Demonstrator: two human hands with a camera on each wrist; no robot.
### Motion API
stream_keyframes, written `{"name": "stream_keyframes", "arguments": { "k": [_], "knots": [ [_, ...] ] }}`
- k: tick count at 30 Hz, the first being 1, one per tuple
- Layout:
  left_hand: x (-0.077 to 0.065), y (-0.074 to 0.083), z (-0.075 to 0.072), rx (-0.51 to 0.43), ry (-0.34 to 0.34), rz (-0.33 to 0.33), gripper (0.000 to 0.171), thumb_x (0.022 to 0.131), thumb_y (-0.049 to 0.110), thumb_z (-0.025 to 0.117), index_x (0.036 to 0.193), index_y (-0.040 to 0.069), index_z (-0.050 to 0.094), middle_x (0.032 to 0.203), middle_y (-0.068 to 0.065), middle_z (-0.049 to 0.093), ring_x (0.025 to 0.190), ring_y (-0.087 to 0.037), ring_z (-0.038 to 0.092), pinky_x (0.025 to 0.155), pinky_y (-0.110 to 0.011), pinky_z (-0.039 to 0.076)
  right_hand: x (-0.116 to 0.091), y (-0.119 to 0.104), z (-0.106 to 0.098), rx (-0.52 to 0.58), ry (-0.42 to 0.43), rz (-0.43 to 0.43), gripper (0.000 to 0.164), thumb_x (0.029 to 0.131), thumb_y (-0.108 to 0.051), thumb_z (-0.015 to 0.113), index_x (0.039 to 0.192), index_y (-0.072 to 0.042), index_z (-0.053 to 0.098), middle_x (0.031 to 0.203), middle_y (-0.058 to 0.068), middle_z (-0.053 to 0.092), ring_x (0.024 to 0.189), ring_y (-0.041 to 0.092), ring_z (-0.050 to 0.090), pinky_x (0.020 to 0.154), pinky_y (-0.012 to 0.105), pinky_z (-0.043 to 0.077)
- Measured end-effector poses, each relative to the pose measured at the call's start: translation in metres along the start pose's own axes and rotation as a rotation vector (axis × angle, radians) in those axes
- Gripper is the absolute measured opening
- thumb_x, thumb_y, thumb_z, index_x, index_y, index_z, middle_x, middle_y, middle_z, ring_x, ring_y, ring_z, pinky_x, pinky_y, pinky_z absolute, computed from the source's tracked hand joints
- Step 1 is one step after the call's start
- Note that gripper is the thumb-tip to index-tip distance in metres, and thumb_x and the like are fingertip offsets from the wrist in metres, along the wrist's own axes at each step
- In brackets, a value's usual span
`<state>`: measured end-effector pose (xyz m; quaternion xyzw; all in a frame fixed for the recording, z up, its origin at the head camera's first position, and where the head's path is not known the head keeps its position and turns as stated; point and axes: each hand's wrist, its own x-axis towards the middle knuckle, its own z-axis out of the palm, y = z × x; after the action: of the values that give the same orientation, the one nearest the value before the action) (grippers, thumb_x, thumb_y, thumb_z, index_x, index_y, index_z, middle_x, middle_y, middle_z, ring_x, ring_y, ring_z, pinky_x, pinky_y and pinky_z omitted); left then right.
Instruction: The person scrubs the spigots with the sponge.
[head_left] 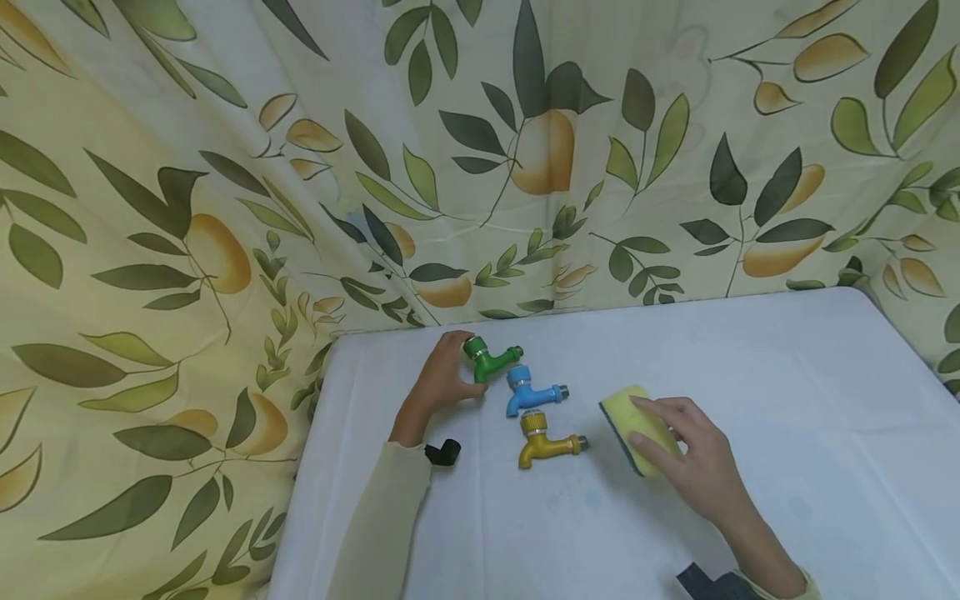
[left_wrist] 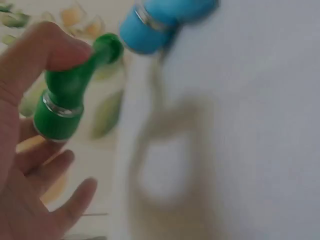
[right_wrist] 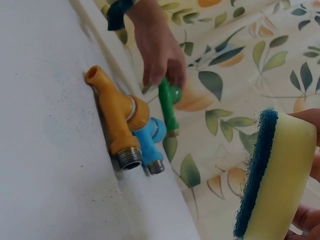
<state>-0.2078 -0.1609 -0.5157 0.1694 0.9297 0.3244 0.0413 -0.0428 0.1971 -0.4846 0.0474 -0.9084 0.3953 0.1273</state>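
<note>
My left hand (head_left: 442, 377) pinches a green tap (head_left: 491, 360) between thumb and fingers near the table's far left. In the left wrist view the thumb lies on the body of the green tap (left_wrist: 67, 87), with fingers by its knob. Just beside it a blue tap (head_left: 534, 393) lies on the white cloth, and nearer me a yellow tap (head_left: 551, 442). To the right of the taps, my right hand (head_left: 701, 450) grips a yellow sponge (head_left: 641, 425) by its sides. Its dark blue scouring layer (right_wrist: 256, 175) faces the taps in the right wrist view.
A white cloth (head_left: 810, 433) covers the table. Behind and to the left hangs a curtain (head_left: 480, 242) printed with leaves and fruit, meeting the table's far edge. Dark bands sit at both wrists.
</note>
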Motion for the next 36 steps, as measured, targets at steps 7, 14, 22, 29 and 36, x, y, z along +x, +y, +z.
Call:
{"name": "stream_keyframes", "arguments": {
  "k": [7, 14, 22, 29, 36],
  "knots": [
    [-0.051, 0.04, -0.009, -0.171, 0.098, 0.18, 0.094, 0.071, 0.021, 0.091, 0.152, 0.018, 0.044, 0.149, 0.002, 0.051, 0.137, -0.021, 0.051, 0.108, -0.05, 0.05, 0.011, -0.015, -0.001, -0.009, 0.008, -0.022, 0.048, 0.089, -0.027, 0.08, 0.134, -0.022, 0.067, 0.121, 0.003, 0.06, 0.099, 0.005, 0.048, 0.073, 0.018, 0.047],
    [-0.084, 0.086, -0.005, -0.166, 0.18, 0.355, 0.096, 0.067, 0.027, 0.092, 0.15, 0.017, 0.043, 0.149, -0.001, 0.049, 0.136, -0.018, 0.049, 0.11, -0.042, 0.05, 0.02, -0.039, 0.008, 0.034, 0.088, -0.058, 0.052, 0.089, -0.02, 0.079, 0.139, -0.021, 0.064, 0.126, 0.008, 0.056, 0.109, 0.02, 0.053, 0.079, 0.02, 0.044],
    [-0.093, 0.112, 0.009, -0.057, 0.27, 0.46, 0.098, 0.065, 0.034, 0.092, 0.148, 0.012, 0.044, 0.147, -0.006, 0.05, 0.135, -0.02, 0.048, 0.109, -0.038, 0.049, 0.013, -0.06, 0.022, -0.058, 0.1, -0.316, 0.053, 0.083, -0.025, 0.083, 0.134, -0.021, 0.068, 0.126, 0.013, 0.057, 0.109, 0.024, 0.052, 0.077, 0.033, 0.049],
    [-0.096, 0.118, 0.01, -0.039, 0.329, 0.523, 0.099, 0.063, 0.034, 0.093, 0.146, 0.008, 0.047, 0.146, -0.008, 0.052, 0.133, -0.022, 0.05, 0.107, -0.038, 0.049, 0.015, -0.057, 0.016, -0.09, 0.186, -0.446, 0.05, 0.099, -0.056, 0.057, 0.129, -0.019, 0.07, 0.121, 0.015, 0.061, 0.107, 0.028, 0.053, 0.079, 0.029, 0.044],
    [-0.097, 0.121, 0.009, -0.048, 0.292, 0.528, 0.098, 0.064, 0.034, 0.092, 0.147, 0.007, 0.046, 0.146, -0.006, 0.052, 0.134, -0.022, 0.047, 0.11, -0.039, 0.047, 0.02, -0.052, 0.012, -0.082, 0.196, -0.354, 0.057, 0.075, -0.02, 0.083, 0.131, -0.019, 0.07, 0.12, 0.014, 0.06, 0.104, 0.026, 0.053, 0.077, 0.029, 0.042]
  ]
}}
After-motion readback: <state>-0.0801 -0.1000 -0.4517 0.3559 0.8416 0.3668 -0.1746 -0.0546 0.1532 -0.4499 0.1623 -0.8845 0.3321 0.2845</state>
